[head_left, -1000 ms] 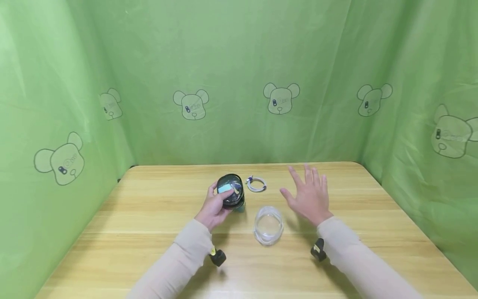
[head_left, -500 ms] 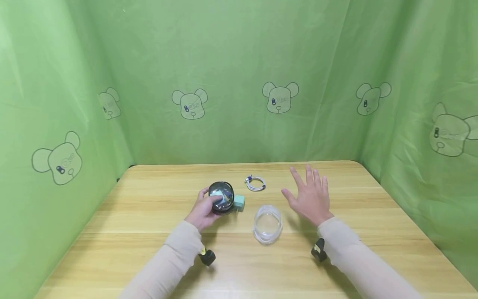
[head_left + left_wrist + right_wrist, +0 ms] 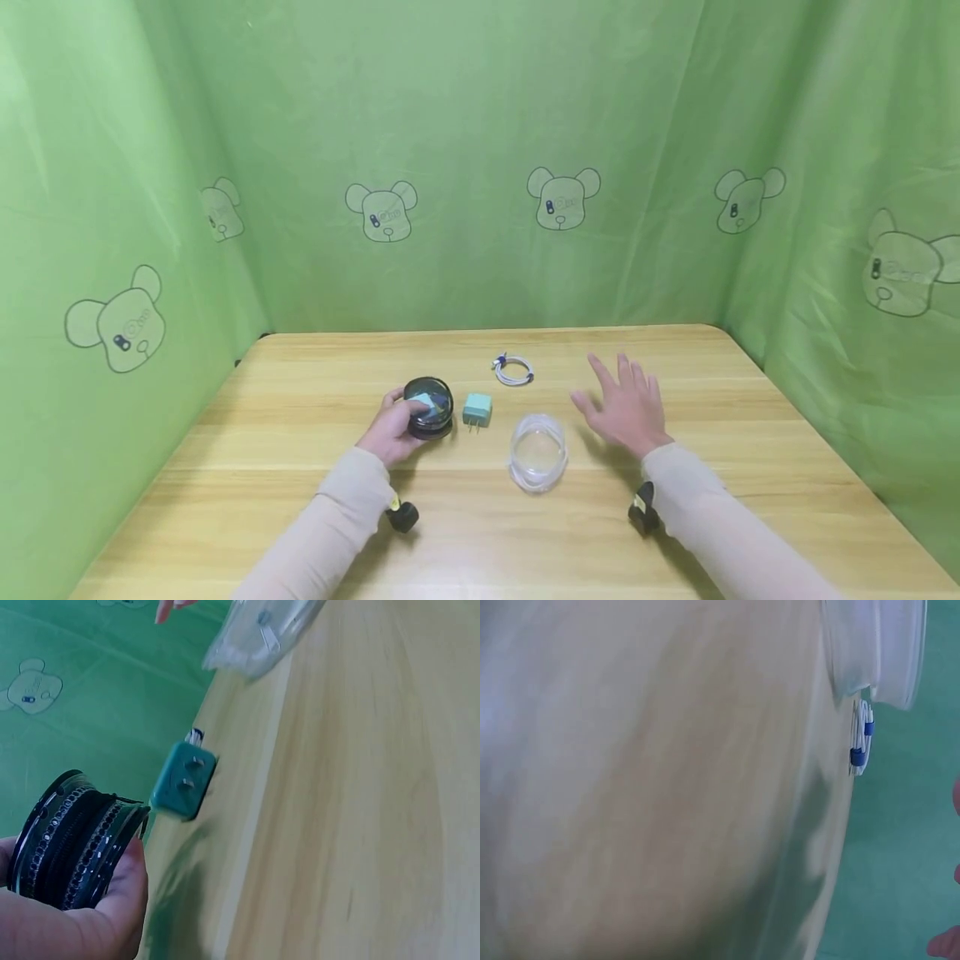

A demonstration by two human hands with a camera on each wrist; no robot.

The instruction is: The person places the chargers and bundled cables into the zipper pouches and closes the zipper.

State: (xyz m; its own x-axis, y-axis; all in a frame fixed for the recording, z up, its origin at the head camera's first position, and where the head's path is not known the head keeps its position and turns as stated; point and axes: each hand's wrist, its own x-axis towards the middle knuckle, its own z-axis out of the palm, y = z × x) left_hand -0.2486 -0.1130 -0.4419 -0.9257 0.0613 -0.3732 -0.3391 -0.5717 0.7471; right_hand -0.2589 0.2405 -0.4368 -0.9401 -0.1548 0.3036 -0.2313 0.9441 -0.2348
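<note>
My left hand [image 3: 388,432] grips a small round black zip case [image 3: 429,408], thumb on its glossy see-through face, through which a pale teal patch shows. In the left wrist view the zipper [image 3: 56,847] runs along the case's side. Just to the right, a teal plug charger [image 3: 477,407] lies on the table, its two metal prongs pointing toward me. My right hand [image 3: 628,410] is held palm down over the right part of the table, fingers spread and touching nothing. Between the hands sits a clear round case [image 3: 536,482] with a whitish rim.
Behind the charger lies a coiled white cable [image 3: 513,382] with blue ties. The wooden table [image 3: 315,375] ends at green curtains [image 3: 465,283] at the back and both sides. A black wrist camera [image 3: 403,517] hangs under the left sleeve, another [image 3: 643,510] under the right.
My left hand has moved left and toward me with the black case, uncovering the teal charger that was behind it. The right hand has dipped slightly; the clear case and cable stay put.
</note>
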